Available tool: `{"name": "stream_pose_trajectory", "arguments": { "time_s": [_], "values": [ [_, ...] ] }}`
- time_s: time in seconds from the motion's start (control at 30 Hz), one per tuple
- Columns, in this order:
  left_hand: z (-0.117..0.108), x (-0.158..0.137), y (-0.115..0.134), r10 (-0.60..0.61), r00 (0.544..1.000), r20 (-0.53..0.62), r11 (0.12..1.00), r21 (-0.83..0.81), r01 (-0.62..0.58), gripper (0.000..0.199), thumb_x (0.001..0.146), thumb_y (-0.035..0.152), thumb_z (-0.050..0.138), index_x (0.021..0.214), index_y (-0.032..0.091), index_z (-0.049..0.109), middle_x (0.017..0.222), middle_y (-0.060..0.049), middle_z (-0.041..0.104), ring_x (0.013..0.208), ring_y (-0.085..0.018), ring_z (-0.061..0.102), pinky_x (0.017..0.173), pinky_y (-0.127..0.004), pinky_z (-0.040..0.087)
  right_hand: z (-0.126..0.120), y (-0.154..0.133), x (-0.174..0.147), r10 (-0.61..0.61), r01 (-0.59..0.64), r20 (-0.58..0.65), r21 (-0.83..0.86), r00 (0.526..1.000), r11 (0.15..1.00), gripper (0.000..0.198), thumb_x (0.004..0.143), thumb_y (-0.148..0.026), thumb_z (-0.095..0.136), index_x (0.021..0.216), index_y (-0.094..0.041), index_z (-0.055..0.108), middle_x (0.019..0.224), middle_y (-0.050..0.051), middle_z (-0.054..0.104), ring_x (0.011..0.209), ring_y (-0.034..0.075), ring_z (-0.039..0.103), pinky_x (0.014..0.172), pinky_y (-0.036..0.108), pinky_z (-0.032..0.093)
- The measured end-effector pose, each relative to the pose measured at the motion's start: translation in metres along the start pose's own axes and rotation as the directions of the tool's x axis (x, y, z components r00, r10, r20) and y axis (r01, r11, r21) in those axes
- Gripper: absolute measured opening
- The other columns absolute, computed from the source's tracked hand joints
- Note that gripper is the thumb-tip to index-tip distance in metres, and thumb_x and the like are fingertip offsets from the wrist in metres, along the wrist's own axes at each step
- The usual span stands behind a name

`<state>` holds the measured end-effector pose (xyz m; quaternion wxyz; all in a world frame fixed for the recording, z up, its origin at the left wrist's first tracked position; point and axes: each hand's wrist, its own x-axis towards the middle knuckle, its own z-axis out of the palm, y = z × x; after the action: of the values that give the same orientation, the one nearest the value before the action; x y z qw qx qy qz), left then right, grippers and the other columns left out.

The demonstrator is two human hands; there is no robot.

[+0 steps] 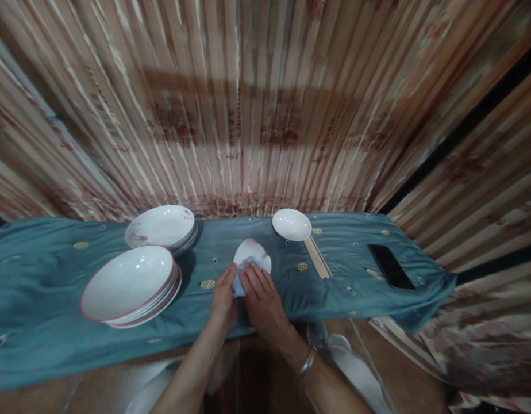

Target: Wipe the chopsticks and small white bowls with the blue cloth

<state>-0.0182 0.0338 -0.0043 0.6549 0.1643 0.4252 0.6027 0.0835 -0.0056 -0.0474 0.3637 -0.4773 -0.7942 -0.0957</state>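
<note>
At the middle of the front table edge, a small white dish point(251, 249) is tilted between my hands, its lower part covered by a light blue cloth point(238, 286). My left hand point(223, 293) is closed at the left side of the dish and cloth, its fingertips partly hidden. With bent fingers, my right hand point(263, 293) presses the cloth against the dish's surface. A metal bracelet sits on the right wrist. Just beyond, to the right, stands a white bowl point(292, 224), with several wooden chopsticks point(318, 259) lying next to it.
Left of my hands are a stack of red-rimmed white bowls point(130, 282) and, behind it, a stack of flower-patterned plates point(160, 225). A black phone point(390, 266) lies at the right on the teal tablecloth point(265, 230). A patterned curtain point(248, 115) hangs behind the table.
</note>
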Motion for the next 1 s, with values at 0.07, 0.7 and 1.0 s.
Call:
{"name": "stream_pose_trajectory", "arguments": {
  "time_s": [0.07, 0.7, 1.0],
  "values": [
    [0.001, -0.002, 0.0, -0.003, 1.0, 0.012, 1.0, 0.014, 0.003, 0.033, 0.046, 0.033, 0.086, 0.069, 0.016, 0.068, 0.066, 0.001, 0.069, 0.065, -0.015, 0.064, 0.069, -0.026, 0.05, -0.004, 0.007, 0.003, 0.039, -0.039, 0.008, 0.035, 0.999, 0.999, 0.059, 0.093, -0.01, 0.034, 0.151, -0.015, 0.023, 0.149, 0.015, 0.04, 0.144, 0.024, 0.025, 0.113, 0.051, 0.035],
    [0.004, -0.007, -0.001, -0.013, 0.992, 0.126, 0.999, 0.035, 0.009, 0.036, 0.049, 0.038, 0.086, 0.071, 0.016, 0.068, 0.069, -0.005, 0.072, 0.083, -0.024, 0.069, 0.076, -0.031, 0.052, -0.003, 0.046, 0.007, 0.71, -0.6, 0.117, 0.639, 0.694, 0.481, 0.056, 0.092, -0.06, 0.033, 0.112, -0.018, 0.065, 0.111, 0.012, 0.069, 0.109, 0.024, 0.062, 0.1, 0.041, 0.045],
    [0.0, 0.001, -0.002, -0.017, 0.993, 0.118, 0.999, -0.044, 0.022, 0.028, 0.066, 0.033, 0.079, 0.085, 0.014, 0.071, 0.083, -0.008, 0.076, 0.098, -0.025, 0.068, 0.089, -0.035, 0.052, 0.02, 0.027, -0.01, 0.792, -0.651, 0.211, 0.704, 0.573, 0.283, 0.057, 0.087, -0.062, 0.04, 0.11, -0.017, 0.067, 0.108, 0.011, 0.071, 0.105, 0.024, 0.063, 0.098, 0.039, 0.046]
  ]
}}
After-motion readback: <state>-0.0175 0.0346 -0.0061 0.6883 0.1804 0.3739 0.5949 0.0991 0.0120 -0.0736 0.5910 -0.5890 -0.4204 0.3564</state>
